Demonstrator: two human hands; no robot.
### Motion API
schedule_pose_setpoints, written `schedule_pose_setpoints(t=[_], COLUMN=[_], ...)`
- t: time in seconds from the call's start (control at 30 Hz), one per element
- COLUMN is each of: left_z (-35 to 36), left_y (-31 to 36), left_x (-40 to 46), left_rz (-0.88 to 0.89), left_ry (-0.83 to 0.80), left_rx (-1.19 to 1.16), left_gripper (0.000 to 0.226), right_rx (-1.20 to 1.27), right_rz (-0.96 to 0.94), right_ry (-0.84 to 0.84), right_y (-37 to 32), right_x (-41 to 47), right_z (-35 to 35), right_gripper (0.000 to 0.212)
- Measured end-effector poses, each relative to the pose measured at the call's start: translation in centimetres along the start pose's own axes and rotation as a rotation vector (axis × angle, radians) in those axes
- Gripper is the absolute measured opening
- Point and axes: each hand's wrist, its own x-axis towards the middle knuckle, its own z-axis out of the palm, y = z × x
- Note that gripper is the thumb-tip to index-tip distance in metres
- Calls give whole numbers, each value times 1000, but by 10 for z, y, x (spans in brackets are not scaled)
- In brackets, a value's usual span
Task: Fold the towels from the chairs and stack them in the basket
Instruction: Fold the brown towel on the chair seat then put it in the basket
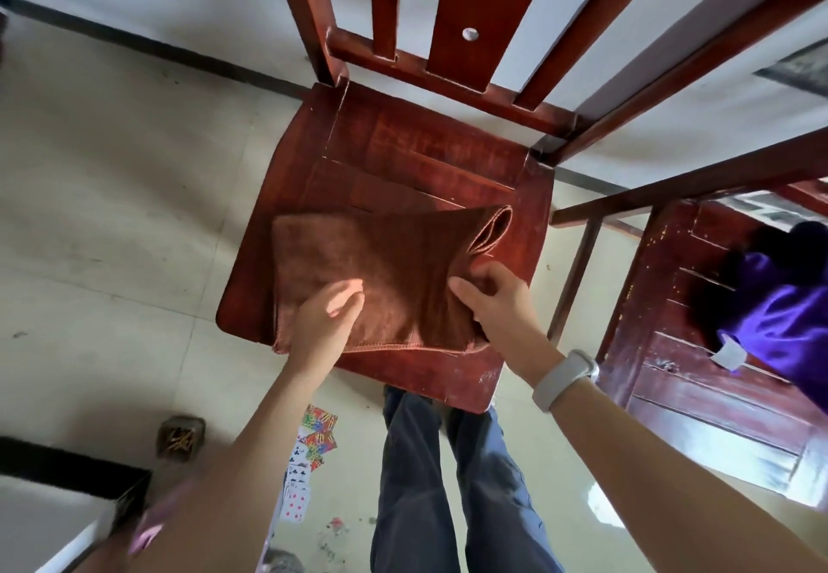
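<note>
Two bare hands work on a brown towel lying folded on the seat of a red-brown wooden chair. The left hand lies on the towel's near-left part with its fingers extended and relaxed, grasping nothing. The right hand, wearing a white wristband, has its fingers curled round the towel's right edge, pinching the cloth near its near-right corner. Beyond that grip, the towel's far-right end stands open as a loose loop of layers. A second wooden chair stands to the right, carrying a purple towel on its seat. Playing cards lie scattered on the tiled floor beside the person's jeans-clad legs.
</note>
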Motion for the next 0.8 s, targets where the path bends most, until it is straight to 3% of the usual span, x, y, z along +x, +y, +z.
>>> schedule_pose_setpoints(t=[0.1,0.17,0.23,0.3,0.4,0.53,0.67,0.8], left_z=[-12,-20,-23,-22,-14,-9,-10,-13], left_y=[0,-10,-21,-30,-40,-39,-37,-41], left_x=[-11,-17,-20,-18,-13,-14,-20,-24], left_rz=[-383,-445,-446,-460,-356,-86,-37,-143], left_ry=[-111,-104,-63,20,174,335,425,462], left_rx=[-752,-1000,-1091,-1019,-566,4,-34,-126], left_gripper=[30,42,45,39,30,21,18,17], right_rx=[-40,-59,-209,-369,-673,-1020,-1184,-1009], right_rz=[-95,-103,-172,-298,-553,-693,-670,-643], right_ry=[-190,-377,-429,-259,-2,-163,-210,-291], right_y=[-25,-35,-36,-35,-39,-59,-71,-69], right_x=[-16,-21,-16,-2,30,67,81,79], right_z=[39,65,81,84,79,88,114,129], right_gripper=[13,17,22,24,30,41,43,25])
